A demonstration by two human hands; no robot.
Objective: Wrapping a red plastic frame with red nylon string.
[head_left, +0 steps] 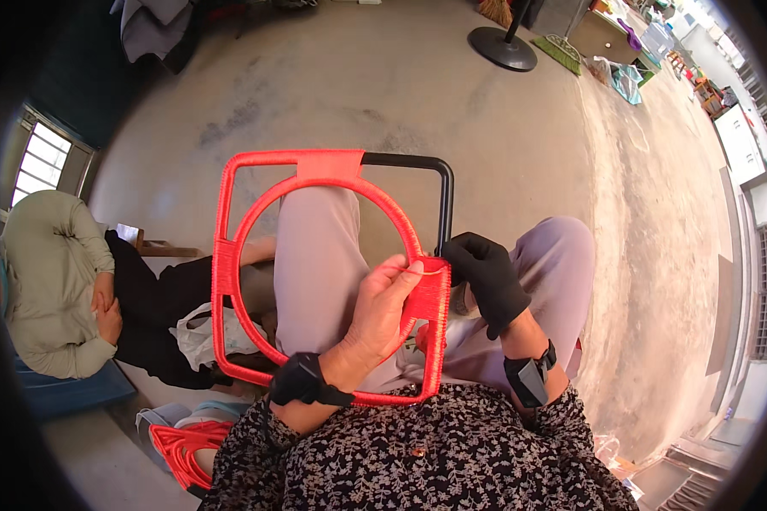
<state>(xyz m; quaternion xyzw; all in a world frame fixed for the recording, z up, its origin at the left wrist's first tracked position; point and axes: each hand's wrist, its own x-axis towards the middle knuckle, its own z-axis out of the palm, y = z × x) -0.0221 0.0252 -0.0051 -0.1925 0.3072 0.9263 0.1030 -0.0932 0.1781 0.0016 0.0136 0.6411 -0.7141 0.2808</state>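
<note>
In front of my lap is a square frame with an inner ring [245, 223], mostly wrapped in red cord. Its upper right corner is a bare black bar [446, 200]. My left hand [373, 308], ungloved, reaches through the ring and grips the wrapped patch [429, 298] on the right side, thumb on top. A strand of red cord [435, 272] crosses this patch from the thumb toward my right hand [491, 281]. That hand wears a black glove and is closed beside the lower end of the bare bar; its fingertips are partly hidden.
A seated person [60, 272] with folded hands is at the left, near a white plastic bag [209, 338]. A bundle of red cord-wrapped pieces [183, 451] lies at the lower left. Farther off stand a round black base [503, 49] and a green broom [559, 54].
</note>
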